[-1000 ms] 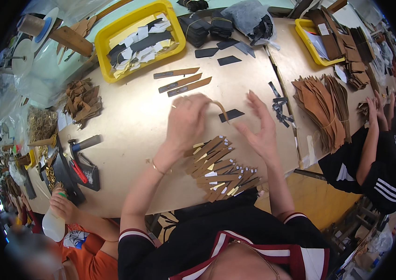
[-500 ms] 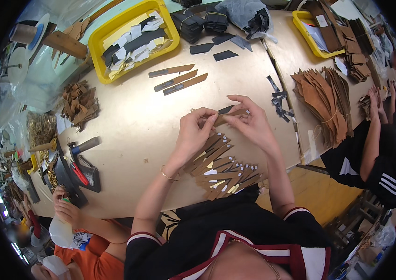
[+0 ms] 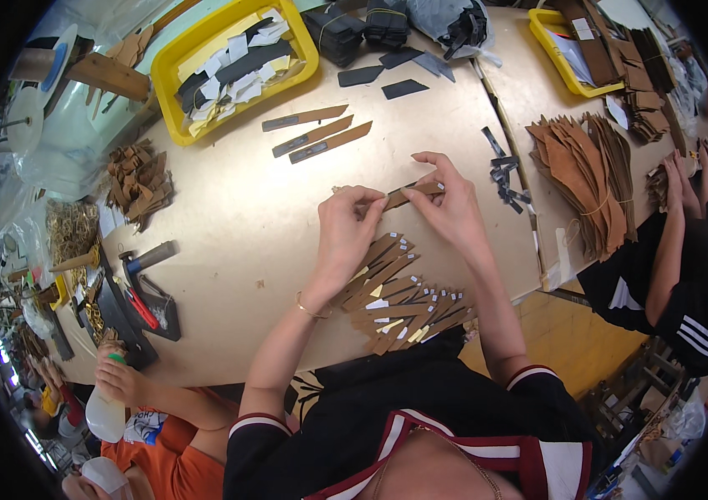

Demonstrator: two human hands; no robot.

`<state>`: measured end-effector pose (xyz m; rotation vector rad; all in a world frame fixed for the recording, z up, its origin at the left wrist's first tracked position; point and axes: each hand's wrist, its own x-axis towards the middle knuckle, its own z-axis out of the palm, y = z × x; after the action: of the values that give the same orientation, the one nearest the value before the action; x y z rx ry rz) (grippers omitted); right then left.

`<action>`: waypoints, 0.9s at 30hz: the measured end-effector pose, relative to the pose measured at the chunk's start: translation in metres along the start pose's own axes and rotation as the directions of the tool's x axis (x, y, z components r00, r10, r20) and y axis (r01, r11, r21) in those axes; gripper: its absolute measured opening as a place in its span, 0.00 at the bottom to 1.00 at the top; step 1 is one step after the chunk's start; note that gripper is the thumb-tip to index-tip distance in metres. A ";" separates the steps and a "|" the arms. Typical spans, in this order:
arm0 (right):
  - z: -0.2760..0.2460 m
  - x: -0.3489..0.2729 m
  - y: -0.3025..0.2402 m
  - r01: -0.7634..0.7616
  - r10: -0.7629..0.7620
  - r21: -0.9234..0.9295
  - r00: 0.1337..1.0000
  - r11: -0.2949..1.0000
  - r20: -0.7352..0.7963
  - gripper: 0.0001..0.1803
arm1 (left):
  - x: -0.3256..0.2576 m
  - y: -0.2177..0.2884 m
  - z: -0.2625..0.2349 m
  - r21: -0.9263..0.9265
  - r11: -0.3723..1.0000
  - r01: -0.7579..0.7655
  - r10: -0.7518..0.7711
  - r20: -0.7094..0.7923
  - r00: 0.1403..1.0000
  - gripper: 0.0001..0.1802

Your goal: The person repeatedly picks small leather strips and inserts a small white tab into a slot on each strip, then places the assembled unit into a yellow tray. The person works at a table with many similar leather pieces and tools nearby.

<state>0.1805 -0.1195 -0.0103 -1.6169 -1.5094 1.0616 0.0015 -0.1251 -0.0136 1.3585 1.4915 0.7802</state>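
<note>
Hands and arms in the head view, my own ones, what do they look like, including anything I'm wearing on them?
Your left hand and right hand wear no gloves. A thin gold-coloured bracelet circles the left wrist. Both forearms are bare below short black sleeves, whose cuffs carry white and dark red bands.
</note>
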 end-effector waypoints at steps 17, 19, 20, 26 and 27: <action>0.002 0.002 0.001 -0.037 0.037 -0.024 0.999 0.999 -0.006 0.26 | -0.001 -0.001 0.002 0.061 0.997 -0.045 0.048 -0.045 0.998 0.06; 0.003 0.002 0.001 -0.044 0.044 -0.026 0.999 0.999 -0.008 0.26 | -0.002 -0.001 0.003 0.095 0.993 -0.073 0.078 -0.054 0.995 0.06; 0.003 0.002 0.001 -0.046 0.046 -0.026 0.999 0.999 -0.008 0.26 | -0.002 -0.001 0.003 0.119 0.989 -0.092 0.099 -0.060 0.993 0.06; -0.010 0.003 0.004 -0.060 0.061 0.028 0.998 0.998 -0.031 0.29 | -0.003 0.001 0.005 0.138 0.984 -0.111 0.121 -0.072 0.990 0.06; -0.015 0.005 0.006 -0.079 0.080 0.045 0.996 0.996 -0.034 0.30 | -0.003 0.001 0.005 0.142 0.984 -0.107 0.118 -0.069 0.991 0.06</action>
<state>0.1969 -0.1144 -0.0094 -1.6690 -1.3992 1.0957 0.0061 -0.1284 -0.0138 1.5425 1.5637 0.8217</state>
